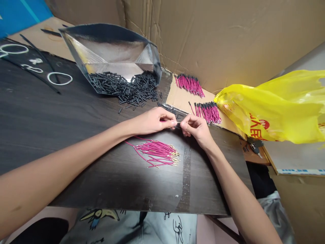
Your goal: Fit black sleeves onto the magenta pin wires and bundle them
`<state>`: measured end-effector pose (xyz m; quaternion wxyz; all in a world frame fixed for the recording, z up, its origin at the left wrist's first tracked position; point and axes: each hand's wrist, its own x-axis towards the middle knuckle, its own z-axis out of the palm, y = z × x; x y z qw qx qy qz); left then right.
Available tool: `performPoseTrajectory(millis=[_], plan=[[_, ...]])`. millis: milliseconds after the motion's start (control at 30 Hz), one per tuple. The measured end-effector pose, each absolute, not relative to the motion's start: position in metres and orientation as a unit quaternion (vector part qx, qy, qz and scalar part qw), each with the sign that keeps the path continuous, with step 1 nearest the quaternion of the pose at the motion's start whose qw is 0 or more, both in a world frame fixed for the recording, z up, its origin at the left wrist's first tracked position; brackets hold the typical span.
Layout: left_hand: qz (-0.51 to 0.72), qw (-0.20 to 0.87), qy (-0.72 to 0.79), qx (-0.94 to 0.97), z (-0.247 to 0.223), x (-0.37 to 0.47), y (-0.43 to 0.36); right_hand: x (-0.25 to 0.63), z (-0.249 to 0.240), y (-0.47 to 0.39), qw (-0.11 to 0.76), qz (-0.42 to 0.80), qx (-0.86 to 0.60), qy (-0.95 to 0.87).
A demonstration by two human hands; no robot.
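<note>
My left hand (154, 120) is closed in a pinch on a magenta wire, a little of which shows between thumb and finger. Facing it, my right hand (195, 128) pinches a small black sleeve (178, 124) where the fingertips of both hands nearly meet. How far the wire's end sits in the sleeve is hidden by the fingers. Below the hands, a loose bundle of magenta wires (157, 152) with gold-coloured metal tips lies on the dark table (101, 183).
An open foil-lined bag (114, 51) spills many black sleeves (127, 88) behind my left hand. Two bundles of black-ended magenta wires (189, 84) lie on cardboard (177, 95). A yellow plastic bag (274, 105) is at right; white rings (60, 78) lie at left.
</note>
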<state>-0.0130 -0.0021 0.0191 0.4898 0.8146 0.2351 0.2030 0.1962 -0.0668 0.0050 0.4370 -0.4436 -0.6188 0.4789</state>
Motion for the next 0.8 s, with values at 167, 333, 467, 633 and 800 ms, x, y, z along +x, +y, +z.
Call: performPoseTrajectory(millis=[167, 333, 467, 633, 800], plan=[[0.281, 0.487, 0.268, 0.782, 0.024, -0.012, -0.001, 0.196, 0.002, -0.067, 0.485, 0.263, -0.513, -0.657], [0.326, 0.48, 0.293, 0.76, 0.023, -0.013, 0.003, 0.197, -0.005, -0.064, 0.358, 0.06, -0.542, -0.758], [0.302, 0.483, 0.285, 0.771, 0.02, -0.011, 0.004, 0.193, -0.01, -0.062, 0.314, 0.033, -0.569, -0.759], [0.267, 0.463, 0.274, 0.8, 0.017, -0.009, 0.005, 0.191, -0.013, -0.06, 0.303, 0.03, -0.585, -0.752], [0.254, 0.433, 0.276, 0.819, 0.015, -0.01, 0.005, 0.192, -0.012, -0.058, 0.335, 0.055, -0.568, -0.75]])
